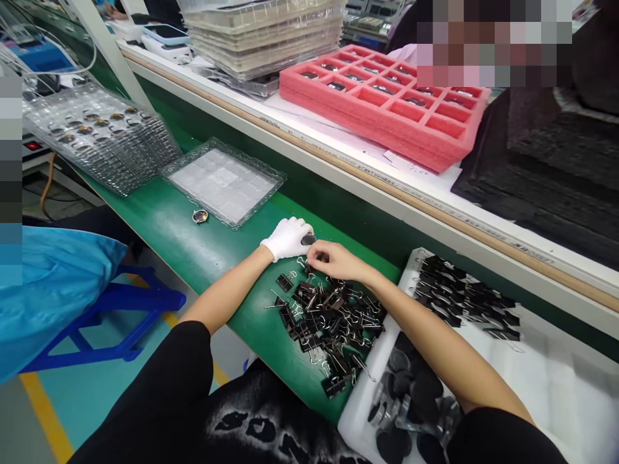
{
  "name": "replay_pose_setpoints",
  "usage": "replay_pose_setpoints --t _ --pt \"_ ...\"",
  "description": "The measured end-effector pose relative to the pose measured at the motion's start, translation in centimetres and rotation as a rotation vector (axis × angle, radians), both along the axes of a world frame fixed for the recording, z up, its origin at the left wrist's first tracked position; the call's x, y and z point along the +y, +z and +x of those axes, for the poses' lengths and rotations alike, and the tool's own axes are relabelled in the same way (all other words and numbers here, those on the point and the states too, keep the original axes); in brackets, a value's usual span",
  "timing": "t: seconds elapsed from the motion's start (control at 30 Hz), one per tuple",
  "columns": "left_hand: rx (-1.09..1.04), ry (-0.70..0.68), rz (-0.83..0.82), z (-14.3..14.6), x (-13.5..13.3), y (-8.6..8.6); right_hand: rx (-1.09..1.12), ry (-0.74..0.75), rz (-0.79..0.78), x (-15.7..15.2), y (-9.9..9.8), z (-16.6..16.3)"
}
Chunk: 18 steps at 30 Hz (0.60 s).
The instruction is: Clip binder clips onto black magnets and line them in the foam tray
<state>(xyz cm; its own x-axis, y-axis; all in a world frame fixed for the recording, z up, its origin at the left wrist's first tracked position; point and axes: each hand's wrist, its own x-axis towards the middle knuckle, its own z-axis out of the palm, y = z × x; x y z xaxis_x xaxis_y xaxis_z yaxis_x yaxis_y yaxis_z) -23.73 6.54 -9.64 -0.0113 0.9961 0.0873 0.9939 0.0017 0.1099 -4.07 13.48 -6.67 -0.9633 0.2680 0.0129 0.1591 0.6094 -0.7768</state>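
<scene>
Fingers of your gloved left hand (287, 237) were closed around a small dark disc (308, 240), holding it low over the green bench (203, 258) at the far edge of the heap of black clips (329, 322). Your bare right hand (333, 260) sat just beside it, fingertips curled in toward the disc. Whether they pinched a clip of their own or only touched the disc could not be made out.

By the look of it, you were at the point of bringing a clip and the disc together. That would call for a steady left-hand grip and one clip worked free of the tangle.

More dark discs lay in the white tray (556, 380) by your right elbow, with a second pile of clips (464, 299) on it. A clear tray (223, 182) and one small round part (200, 216) lay further along the bench to your left.
</scene>
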Motion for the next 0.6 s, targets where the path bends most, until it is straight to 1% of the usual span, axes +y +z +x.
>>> replay_pose_setpoints --t 0.07,0.1,0.13,0.17,0.23,0.3,0.37,0.43,0.47,0.53,0.57,0.6 --pt "0.019 0.03 0.005 -0.6 -0.1 0.2 -0.098 -0.296 0.024 0.7 0.0 -0.2" --pt "0.026 0.049 0.002 -1.0 -0.3 0.4 -0.139 -0.418 0.047 1.0 0.0 -0.3" --pt "0.03 0.062 -0.005 -1.4 -0.4 0.6 -0.171 -0.504 0.069 1.3 -0.1 -0.5" --pt "0.031 0.067 -0.016 -1.7 -0.5 0.8 -0.193 -0.553 0.081 1.5 -0.2 -0.7" --pt "0.032 0.051 -0.043 -2.4 -0.9 1.2 -0.243 -0.581 0.069 1.8 -0.3 -1.1" --pt "0.035 0.027 -0.064 -2.8 -1.1 1.5 -0.309 -0.575 0.032 2.0 -0.2 -1.4" --pt "0.038 0.018 -0.075 -3.0 -1.3 1.7 -0.39 -0.538 -0.007 2.3 0.3 -1.5" --pt "0.036 0.01 -0.087 -3.0 -1.3 1.7 -0.469 -0.526 0.031 2.6 1.1 -1.5" --pt "0.031 0.001 -0.094 -3.0 -1.3 1.7 -0.482 -0.556 0.091 2.8 1.5 -1.6" --pt "0.005 -0.026 -0.104 -2.8 -1.2 1.6 -0.43 -0.674 0.227 3.1 1.9 -2.1" --pt "-0.019 -0.042 -0.107 -2.7 -1.1 1.6 -0.383 -0.749 0.259 3.2 1.9 -2.6" --pt "-0.048 -0.056 -0.109 -2.6 -1.1 1.5 -0.341 -0.821 0.251 3.3 1.7 -3.3"
